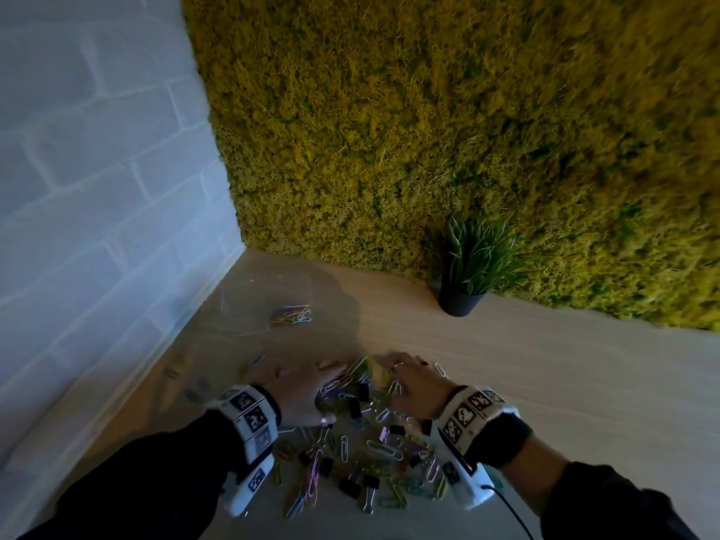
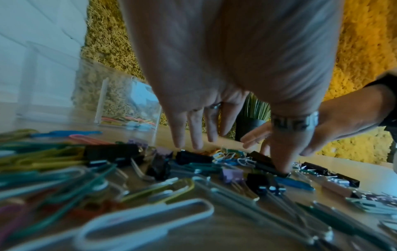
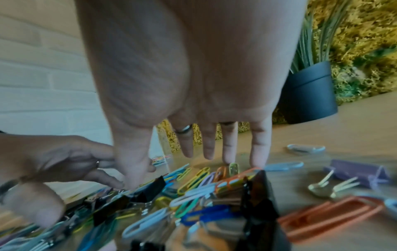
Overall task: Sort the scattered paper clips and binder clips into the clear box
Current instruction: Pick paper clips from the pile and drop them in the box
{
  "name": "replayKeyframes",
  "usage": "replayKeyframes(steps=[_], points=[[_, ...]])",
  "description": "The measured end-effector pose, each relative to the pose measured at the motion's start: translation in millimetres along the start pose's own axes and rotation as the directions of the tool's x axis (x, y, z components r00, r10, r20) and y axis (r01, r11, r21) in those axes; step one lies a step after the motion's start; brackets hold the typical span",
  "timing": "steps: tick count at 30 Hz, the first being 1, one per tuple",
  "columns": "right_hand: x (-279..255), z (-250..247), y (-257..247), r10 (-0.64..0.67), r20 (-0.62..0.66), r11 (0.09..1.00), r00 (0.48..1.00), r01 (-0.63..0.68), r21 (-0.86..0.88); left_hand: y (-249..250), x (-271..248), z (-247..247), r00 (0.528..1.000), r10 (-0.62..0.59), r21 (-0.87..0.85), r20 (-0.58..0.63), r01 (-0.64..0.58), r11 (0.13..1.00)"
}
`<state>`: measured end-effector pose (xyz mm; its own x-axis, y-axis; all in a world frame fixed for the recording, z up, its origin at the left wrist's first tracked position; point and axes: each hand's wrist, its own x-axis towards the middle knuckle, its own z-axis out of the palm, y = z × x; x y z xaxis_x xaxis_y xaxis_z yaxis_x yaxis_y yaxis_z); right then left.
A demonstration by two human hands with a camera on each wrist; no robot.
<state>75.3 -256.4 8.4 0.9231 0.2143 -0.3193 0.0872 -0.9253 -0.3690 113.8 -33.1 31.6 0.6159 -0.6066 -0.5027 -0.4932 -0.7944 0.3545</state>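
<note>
A heap of coloured paper clips [image 1: 350, 454] and black and purple binder clips [image 1: 370, 482] lies scattered on the wooden table [image 1: 545, 364]. My left hand [image 1: 300, 387] and right hand [image 1: 409, 380] both lie flat, fingers straight, at the far edge of the heap. In the left wrist view my left hand's [image 2: 214, 135] thumb tip touches a black binder clip [image 2: 264, 163]. In the right wrist view my right hand's [image 3: 214, 149] fingertips touch the table by small paper clips [image 3: 233, 168]. The clear box [image 1: 269, 305] stands at the back left with several paper clips inside.
A dark pot with a grass plant [image 1: 463, 294] stands against the moss wall [image 1: 428, 130] at the back. A white brick wall [image 1: 97, 189] borders the table on the left. Bare wood stretches to the right of the heap.
</note>
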Motion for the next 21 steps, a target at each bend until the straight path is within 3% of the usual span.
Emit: replayKeyframes(steps=[2,6,13,18,21], points=[[1,2,-5,0.021,0.054,0.999,0.998,-0.019,-0.034,5,3,0,1.000,-0.015,0.017,0.025,0.014,1.000],[-3,15,-20,-0.031,-0.038,0.996,0.999,0.028,-0.091,4,6,10,0.996,-0.006,-0.103,-0.094,-0.004,0.995],[-2,22,-21,-0.025,-0.099,0.996,0.995,0.034,0.086,3,7,23,0.973,-0.035,-0.138,-0.227,0.004,0.990],[2,11,-25,0.040,-0.107,0.995,0.993,-0.030,0.097,1,13,24,0.979,-0.139,-0.275,-0.151,0.094,0.957],[1,6,-22,0.063,-0.114,0.985,0.992,-0.043,0.167,4,14,23,0.976,-0.162,-0.265,-0.145,0.119,0.957]])
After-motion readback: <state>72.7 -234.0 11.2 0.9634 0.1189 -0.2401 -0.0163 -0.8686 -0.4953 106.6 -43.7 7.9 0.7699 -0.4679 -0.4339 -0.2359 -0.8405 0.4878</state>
